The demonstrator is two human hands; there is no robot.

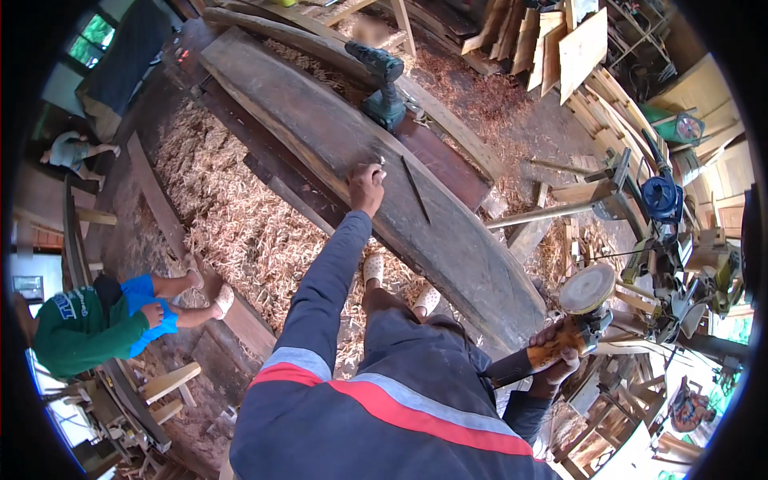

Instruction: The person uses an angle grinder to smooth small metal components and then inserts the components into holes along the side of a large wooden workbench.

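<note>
Head cam: left arm stretches up from 7 o'clock, pretty much straight. The left hand sits just before 12, over the long wooden slab that runs from 11 down to 4. Its fingers are curled in, mostly closed; can't tell if they're pinching anything. Over at 4, the right hand is wrapped snugly round an orange disc sander, elbow bent, disc up. Dark thin stick lies on the slab at 1.

Mid-frame, the pale bit by the left hand is too small for me to tell; at upper centre, a patch is blurred.
</note>
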